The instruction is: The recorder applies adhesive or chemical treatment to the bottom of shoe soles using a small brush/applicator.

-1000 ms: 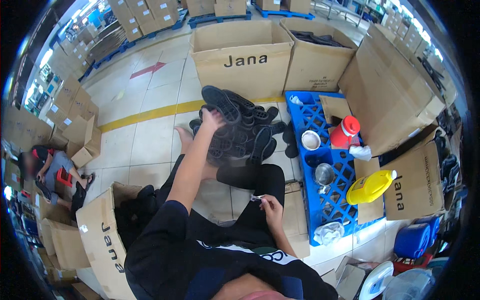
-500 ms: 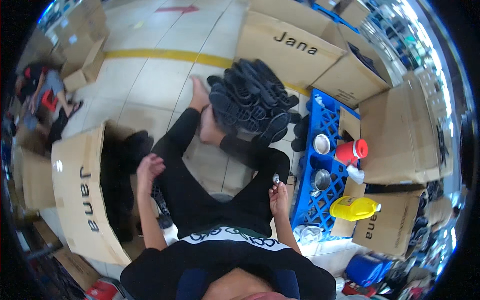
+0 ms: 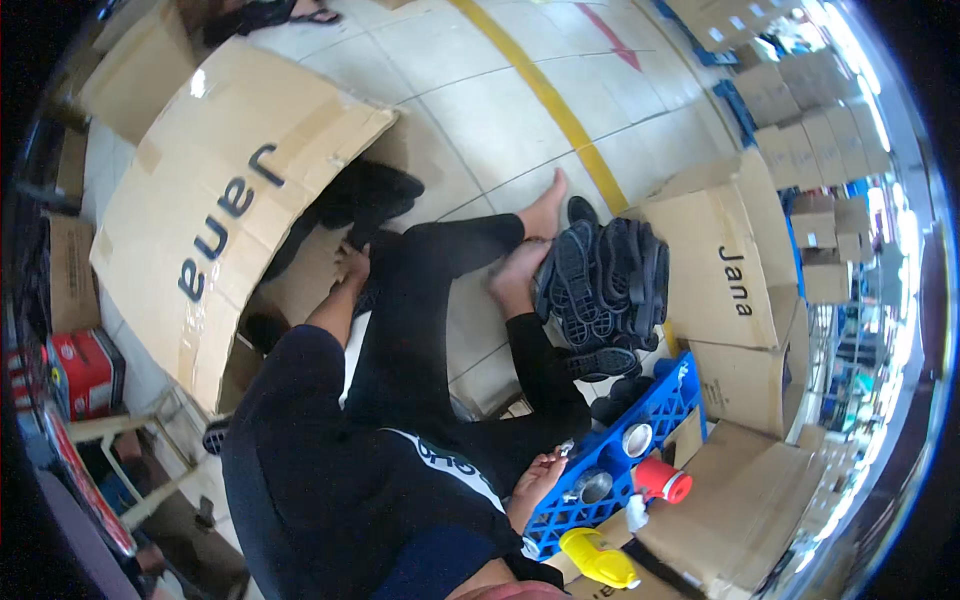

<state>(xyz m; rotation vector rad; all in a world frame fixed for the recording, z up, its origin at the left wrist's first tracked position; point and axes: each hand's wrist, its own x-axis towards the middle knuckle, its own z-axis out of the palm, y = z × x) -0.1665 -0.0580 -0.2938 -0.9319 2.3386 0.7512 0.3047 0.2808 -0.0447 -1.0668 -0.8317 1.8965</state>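
Observation:
My left hand (image 3: 352,264) is at the mouth of a large cardboard box (image 3: 240,190) tipped on its side. Its fingers are bent round the low end of a black shoe sole (image 3: 366,228) at the edge of a dark heap in that box; part of the grip is hidden. By my right knee, my right hand (image 3: 538,478) is closed on a small silvery tool (image 3: 567,448), of which only the shiny tip shows. A pile of black shoe soles (image 3: 600,285) with ridged undersides lies on the floor beyond my bare feet.
To my right a blue plastic crate (image 3: 560,515) bears a white-filled bowl (image 3: 637,440), a metal cup (image 3: 594,487), a red jug (image 3: 662,481) and a yellow bottle (image 3: 600,558). More cardboard boxes (image 3: 715,250) stand behind. A metal-framed stool (image 3: 150,450) is at left.
My view and body have turned left. My left hand has gone from beside my knee to the box mouth, onto a black sole. The right hand keeps the silvery tool.

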